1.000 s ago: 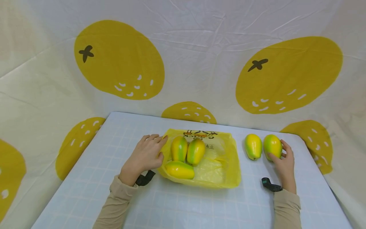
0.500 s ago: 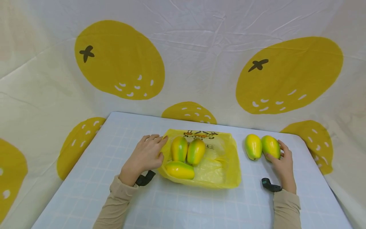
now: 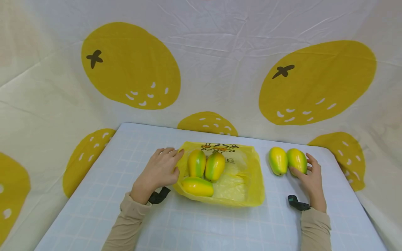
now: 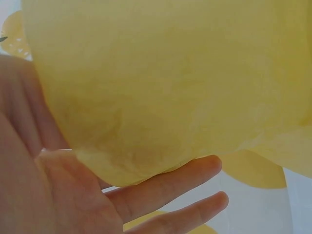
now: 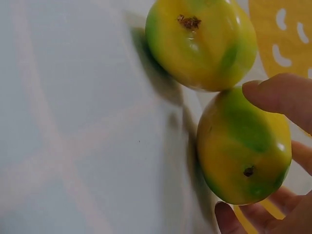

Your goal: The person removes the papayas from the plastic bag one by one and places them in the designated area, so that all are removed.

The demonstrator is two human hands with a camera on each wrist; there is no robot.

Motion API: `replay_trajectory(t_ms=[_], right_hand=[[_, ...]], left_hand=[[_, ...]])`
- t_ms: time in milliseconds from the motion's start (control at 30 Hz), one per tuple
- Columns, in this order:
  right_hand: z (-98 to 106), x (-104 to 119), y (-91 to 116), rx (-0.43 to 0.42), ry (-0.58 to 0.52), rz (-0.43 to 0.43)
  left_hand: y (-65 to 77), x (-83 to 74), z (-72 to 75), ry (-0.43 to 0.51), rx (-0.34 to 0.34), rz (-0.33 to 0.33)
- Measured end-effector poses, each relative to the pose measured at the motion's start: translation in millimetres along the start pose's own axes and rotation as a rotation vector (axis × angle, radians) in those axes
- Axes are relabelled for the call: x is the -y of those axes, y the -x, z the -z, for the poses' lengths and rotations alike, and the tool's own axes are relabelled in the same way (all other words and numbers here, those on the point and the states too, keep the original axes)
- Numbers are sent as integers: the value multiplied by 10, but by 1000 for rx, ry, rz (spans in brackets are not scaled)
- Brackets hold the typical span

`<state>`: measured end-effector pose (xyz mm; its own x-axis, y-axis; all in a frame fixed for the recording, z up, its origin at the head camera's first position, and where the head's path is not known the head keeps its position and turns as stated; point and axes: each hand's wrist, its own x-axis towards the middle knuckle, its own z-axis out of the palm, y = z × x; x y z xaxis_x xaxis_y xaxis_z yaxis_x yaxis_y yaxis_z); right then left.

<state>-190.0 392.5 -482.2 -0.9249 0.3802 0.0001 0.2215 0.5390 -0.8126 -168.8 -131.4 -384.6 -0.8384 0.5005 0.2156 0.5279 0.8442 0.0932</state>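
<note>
A yellow plastic bag lies spread on the table with three yellow-green papayas inside; one is the front papaya. My left hand touches the bag's left side, its fingers extended; in the left wrist view the bag film hides part of that hand. To the right of the bag, my right hand holds a papaya between thumb and fingers, and it still appears low at the table. That papaya touches another papaya on its left, as the right wrist view also shows.
The table has a pale blue checked cover. Behind it hangs a white cloth with large yellow fruit prints. A black wrist camera sits on the left wrist and a black wrist camera on the right.
My right hand has shifted its papaya slightly left, from a small gap to contact with the neighbouring papaya. My left hand and the bag stay where they were.
</note>
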Motion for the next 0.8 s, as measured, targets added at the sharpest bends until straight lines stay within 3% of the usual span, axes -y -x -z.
replay_trajectory(t_ms=[267, 800], right_hand=[[95, 103, 41, 10, -2, 30], [202, 423, 120, -73, 19, 106]], left_hand=[[4, -4, 2, 3, -11, -4], [7, -17, 6, 5, 4, 5]])
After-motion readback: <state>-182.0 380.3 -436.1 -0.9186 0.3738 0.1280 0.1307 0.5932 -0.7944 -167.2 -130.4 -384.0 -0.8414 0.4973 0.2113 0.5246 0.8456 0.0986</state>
